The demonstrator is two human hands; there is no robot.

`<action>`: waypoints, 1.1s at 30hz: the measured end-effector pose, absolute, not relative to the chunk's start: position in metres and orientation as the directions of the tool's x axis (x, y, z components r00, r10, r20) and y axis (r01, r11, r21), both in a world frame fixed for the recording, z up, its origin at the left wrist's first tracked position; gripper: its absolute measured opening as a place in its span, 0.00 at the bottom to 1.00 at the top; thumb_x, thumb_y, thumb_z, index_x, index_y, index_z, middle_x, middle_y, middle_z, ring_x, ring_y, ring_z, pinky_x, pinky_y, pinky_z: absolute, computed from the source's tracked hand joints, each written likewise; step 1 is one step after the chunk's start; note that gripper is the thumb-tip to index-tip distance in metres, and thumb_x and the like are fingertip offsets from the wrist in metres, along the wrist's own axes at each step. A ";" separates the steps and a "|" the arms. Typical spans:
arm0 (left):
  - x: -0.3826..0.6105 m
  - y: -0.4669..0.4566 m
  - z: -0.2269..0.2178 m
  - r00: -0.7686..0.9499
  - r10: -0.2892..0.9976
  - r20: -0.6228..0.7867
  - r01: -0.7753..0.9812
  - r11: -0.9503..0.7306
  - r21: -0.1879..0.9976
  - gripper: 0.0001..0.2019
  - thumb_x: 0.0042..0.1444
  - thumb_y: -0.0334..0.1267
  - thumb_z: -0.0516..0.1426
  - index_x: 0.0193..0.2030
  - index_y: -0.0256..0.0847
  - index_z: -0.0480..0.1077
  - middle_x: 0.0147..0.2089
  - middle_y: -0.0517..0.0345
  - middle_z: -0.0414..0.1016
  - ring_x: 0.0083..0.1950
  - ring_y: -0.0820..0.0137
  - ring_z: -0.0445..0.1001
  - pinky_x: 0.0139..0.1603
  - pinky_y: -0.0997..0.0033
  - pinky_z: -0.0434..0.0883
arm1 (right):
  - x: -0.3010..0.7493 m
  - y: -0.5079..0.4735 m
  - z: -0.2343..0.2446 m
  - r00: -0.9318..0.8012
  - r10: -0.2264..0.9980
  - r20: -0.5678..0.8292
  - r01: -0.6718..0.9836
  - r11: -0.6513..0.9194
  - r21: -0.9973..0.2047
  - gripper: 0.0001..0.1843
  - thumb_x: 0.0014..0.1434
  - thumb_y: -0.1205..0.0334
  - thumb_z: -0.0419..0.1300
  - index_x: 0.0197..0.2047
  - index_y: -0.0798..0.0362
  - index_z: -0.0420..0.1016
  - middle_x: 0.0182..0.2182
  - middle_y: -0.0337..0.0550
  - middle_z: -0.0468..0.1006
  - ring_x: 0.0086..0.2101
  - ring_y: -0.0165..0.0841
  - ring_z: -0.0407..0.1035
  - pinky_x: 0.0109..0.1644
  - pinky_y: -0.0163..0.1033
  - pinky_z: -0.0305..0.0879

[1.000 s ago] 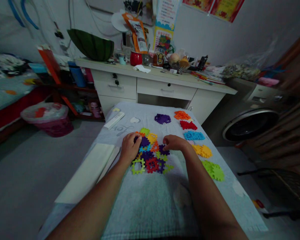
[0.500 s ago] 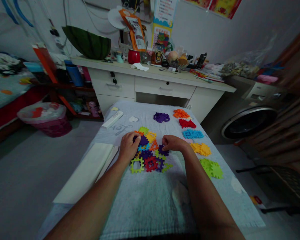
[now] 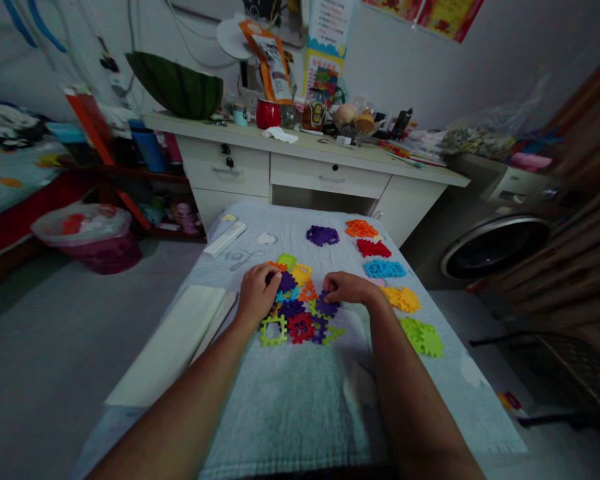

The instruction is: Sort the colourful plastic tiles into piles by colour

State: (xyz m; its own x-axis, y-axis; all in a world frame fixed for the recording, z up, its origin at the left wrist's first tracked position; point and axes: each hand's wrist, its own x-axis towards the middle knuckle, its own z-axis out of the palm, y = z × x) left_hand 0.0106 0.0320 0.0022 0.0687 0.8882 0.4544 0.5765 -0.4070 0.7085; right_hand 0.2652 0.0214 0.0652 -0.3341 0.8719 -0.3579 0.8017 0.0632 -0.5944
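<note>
A mixed heap of notched plastic building pieces lies on the cloth-covered table, among them a red square piece [image 3: 301,328] and a lime-green square frame [image 3: 273,331]. At the heap's left side my left hand [image 3: 258,287] is closed, thumb and fingers gripping a dark purple piece [image 3: 287,283]. My right hand [image 3: 347,288] pinches another purple piece [image 3: 327,306] at the heap's right edge. A yellow piece [image 3: 301,273] and an orange triangular piece [image 3: 308,291] lie between the two hands.
Sorted piles stand at the right: orange [image 3: 361,229], red [image 3: 373,248], blue [image 3: 385,269], yellow [image 3: 401,299] and lime-green [image 3: 422,336]. A purple pile [image 3: 323,235] sits farther back. White boards [image 3: 167,347] lie along the left edge. A white desk [image 3: 305,143] stands behind.
The purple piece in my right hand has turned slightly and shows more of its flat face. My left hand has stayed in nearly the same place.
</note>
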 end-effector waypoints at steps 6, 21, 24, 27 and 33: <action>0.012 0.032 0.002 0.053 0.887 0.458 0.596 -0.396 0.698 0.08 0.58 0.41 0.54 0.39 0.44 0.73 0.46 0.54 0.77 0.51 0.61 0.72 0.58 0.54 0.65 | 0.274 0.045 0.061 -0.207 0.971 -0.121 0.540 0.011 -0.842 0.09 0.44 0.61 0.65 0.29 0.54 0.72 0.21 0.32 0.68 0.24 0.26 0.60 0.28 0.32 0.53; 0.014 0.029 0.002 0.049 0.896 0.442 0.682 -0.353 0.641 0.08 0.56 0.41 0.56 0.41 0.45 0.73 0.50 0.53 0.72 0.55 0.59 0.69 0.59 0.54 0.65 | 0.263 0.125 0.022 0.617 0.787 -0.009 0.038 -0.040 -0.998 0.11 0.47 0.60 0.60 0.33 0.50 0.61 0.20 0.30 0.64 0.23 0.27 0.66 0.23 0.29 0.62; 0.014 0.029 0.001 0.058 0.897 0.438 0.685 -0.355 0.636 0.09 0.57 0.41 0.56 0.42 0.46 0.73 0.51 0.53 0.71 0.56 0.59 0.68 0.60 0.55 0.65 | 0.262 0.133 0.014 0.637 0.771 -0.014 0.044 -0.054 -0.998 0.11 0.48 0.61 0.58 0.35 0.51 0.62 0.21 0.31 0.65 0.24 0.27 0.67 0.25 0.29 0.64; 0.014 0.028 0.001 0.039 0.906 0.422 0.715 -0.320 0.622 0.09 0.57 0.42 0.56 0.43 0.46 0.73 0.53 0.51 0.70 0.59 0.56 0.66 0.61 0.51 0.63 | 0.263 0.137 0.006 0.624 0.782 -0.017 0.067 -0.075 -0.995 0.12 0.46 0.64 0.56 0.37 0.53 0.64 0.22 0.32 0.67 0.25 0.27 0.68 0.28 0.30 0.66; 0.015 0.024 0.004 -0.014 0.924 0.383 0.780 -0.229 0.582 0.12 0.57 0.45 0.56 0.46 0.45 0.73 0.59 0.45 0.67 0.63 0.50 0.62 0.63 0.41 0.56 | 0.268 0.135 -0.003 0.579 0.815 -0.004 0.161 -0.119 -0.980 0.20 0.44 0.63 0.55 0.43 0.57 0.72 0.26 0.36 0.74 0.29 0.31 0.71 0.32 0.32 0.67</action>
